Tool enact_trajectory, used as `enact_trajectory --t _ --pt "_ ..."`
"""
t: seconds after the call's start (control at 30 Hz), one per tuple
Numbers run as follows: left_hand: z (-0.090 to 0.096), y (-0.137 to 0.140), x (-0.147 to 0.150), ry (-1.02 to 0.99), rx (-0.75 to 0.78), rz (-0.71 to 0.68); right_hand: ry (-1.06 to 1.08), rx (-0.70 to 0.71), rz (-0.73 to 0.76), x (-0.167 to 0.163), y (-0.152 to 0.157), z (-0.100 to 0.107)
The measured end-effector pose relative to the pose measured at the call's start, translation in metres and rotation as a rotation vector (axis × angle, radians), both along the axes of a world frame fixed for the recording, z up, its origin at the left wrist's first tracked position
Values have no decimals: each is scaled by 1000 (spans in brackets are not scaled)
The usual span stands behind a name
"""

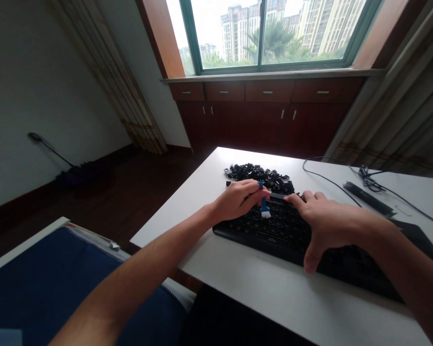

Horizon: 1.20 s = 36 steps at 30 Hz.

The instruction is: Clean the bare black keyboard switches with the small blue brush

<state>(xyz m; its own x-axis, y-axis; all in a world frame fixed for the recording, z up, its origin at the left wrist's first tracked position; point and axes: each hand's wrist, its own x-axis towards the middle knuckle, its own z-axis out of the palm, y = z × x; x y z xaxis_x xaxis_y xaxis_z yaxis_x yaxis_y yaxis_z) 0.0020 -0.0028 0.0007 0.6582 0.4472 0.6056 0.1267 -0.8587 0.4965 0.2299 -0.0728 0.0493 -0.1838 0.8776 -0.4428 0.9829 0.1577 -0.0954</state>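
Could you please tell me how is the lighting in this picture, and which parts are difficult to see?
Head view: the window is very bright, its sky nearly white; head view: the floor at left sinks into shadow; head view: fine detail on the keyboard and the loose black keycaps is soft and dark.

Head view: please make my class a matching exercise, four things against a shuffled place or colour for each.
1. Loose keycaps
2. Blue brush
3. Keyboard
4. Table

A. White
B. Held in the left hand
C. Black, under the right hand
D. Piled beyond the keyboard

Pairs: 1-D, 2-B, 3-C, 4-A
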Motion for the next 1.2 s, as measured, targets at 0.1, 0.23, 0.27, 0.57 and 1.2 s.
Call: enact_trajectory --t 0.1,0.23,0.27,0.57,1.2 --pt "0 3 -2 -24 71 42 -13 -13 -11 -1 0 2" --pt "-1 3 -3 -27 46 70 -17 -26 -9 -2 -1 3" --pt "-1 2 -2 -17 31 61 -17 -24 -6 -3 -1 4" --pt "0 -6 3 -43 -205 -52 -9 -20 -5 -2 -1 3" --pt "5 -1 1 18 6 -18 -20 -15 2 -2 -1 3"
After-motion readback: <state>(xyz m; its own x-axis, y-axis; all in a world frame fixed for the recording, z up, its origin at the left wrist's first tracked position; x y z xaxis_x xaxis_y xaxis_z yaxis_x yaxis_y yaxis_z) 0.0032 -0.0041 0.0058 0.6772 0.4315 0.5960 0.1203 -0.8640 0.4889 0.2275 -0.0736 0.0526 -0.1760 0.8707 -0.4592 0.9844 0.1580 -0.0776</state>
